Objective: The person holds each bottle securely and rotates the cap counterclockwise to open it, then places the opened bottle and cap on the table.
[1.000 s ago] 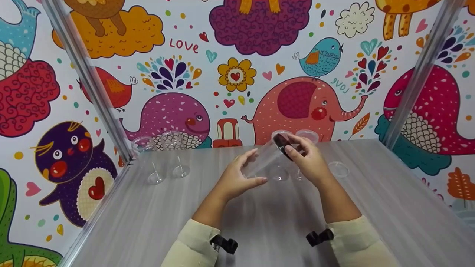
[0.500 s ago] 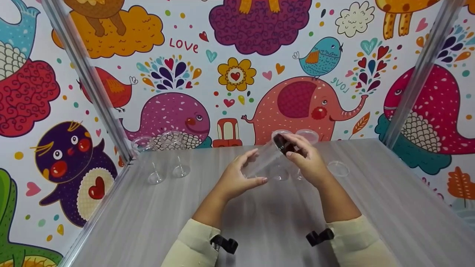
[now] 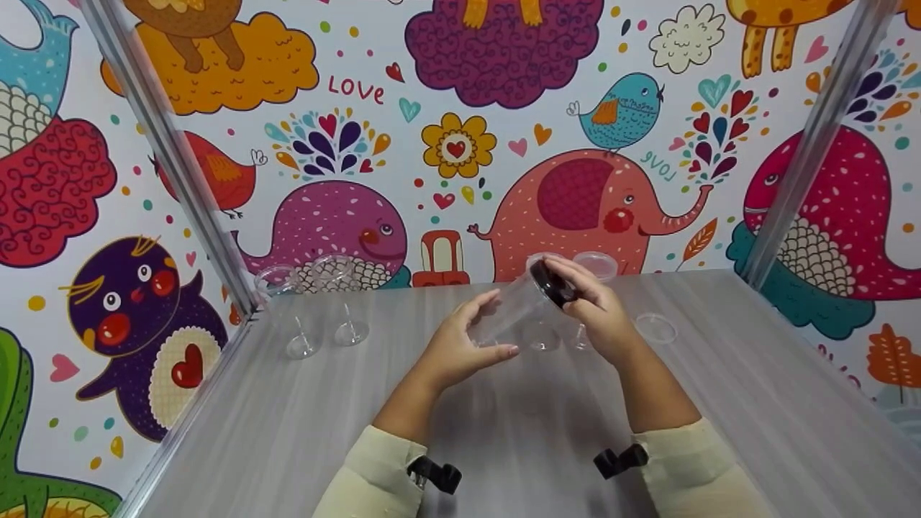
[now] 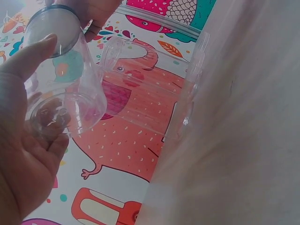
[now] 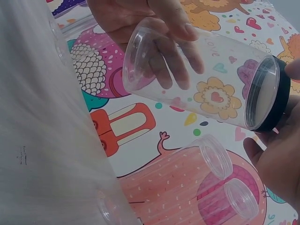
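Note:
A clear plastic jar (image 3: 507,311) with a black screw lid (image 3: 552,284) is held in the air, tilted so that the lid points up and to the right. My left hand (image 3: 453,345) grips the jar near its base, thumb on one side and fingers on the other, as the left wrist view also shows. With fingers and thumb at its edge, my right hand (image 3: 604,313) holds the lid, which sits on the jar's mouth. Through the clear wall of the jar (image 5: 187,79) the left fingers show, and nothing is inside it.
Two clear jars, the nearer one (image 3: 289,316) and the farther one (image 3: 342,298), stand at the back left. Behind the hands stand two more, partly hidden, one with its rim showing (image 3: 594,266). A clear round disc (image 3: 656,329) lies on the grey table (image 3: 302,432) to their right.
My right hand's fingers and thumb have shifted round the black lid, uncovering more of its face. The left hand and the jar stay in place.

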Demonstrator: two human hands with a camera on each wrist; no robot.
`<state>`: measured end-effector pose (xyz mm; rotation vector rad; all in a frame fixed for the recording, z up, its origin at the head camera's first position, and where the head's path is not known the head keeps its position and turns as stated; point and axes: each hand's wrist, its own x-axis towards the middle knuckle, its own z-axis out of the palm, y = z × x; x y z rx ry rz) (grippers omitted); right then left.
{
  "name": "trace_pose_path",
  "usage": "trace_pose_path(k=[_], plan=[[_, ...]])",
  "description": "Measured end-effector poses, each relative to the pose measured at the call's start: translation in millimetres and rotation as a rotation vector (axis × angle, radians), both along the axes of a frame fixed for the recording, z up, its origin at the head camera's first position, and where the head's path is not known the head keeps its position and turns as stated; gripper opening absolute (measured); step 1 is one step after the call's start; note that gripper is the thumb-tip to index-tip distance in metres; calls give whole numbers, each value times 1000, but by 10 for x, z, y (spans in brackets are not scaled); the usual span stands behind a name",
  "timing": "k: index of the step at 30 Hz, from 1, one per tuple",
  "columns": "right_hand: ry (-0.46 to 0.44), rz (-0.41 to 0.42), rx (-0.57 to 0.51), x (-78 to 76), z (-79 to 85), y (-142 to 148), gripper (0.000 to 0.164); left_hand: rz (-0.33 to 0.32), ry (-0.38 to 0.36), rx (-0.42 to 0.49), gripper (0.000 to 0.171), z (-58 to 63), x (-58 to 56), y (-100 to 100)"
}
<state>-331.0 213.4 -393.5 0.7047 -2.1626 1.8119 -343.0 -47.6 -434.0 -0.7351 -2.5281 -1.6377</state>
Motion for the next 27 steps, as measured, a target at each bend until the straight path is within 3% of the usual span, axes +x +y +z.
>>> trace_pose_path(k=[3, 8, 14, 21, 27], plan=[[4, -54, 44, -2, 8, 3, 61, 16, 1, -10, 94, 3, 5, -1], [-24, -232, 180, -24, 9, 17, 55, 25, 7, -20, 94, -6, 0, -5], [-91, -339, 204, -20, 27, 8, 53, 25, 8, -23, 93, -7, -13, -14], [-67, -320, 171, -13, 20, 1, 45, 21, 25, -12, 94, 4, -15, -20], [-38, -213, 95, 4, 10, 9, 40, 22, 16, -8, 96, 9, -9, -24]])
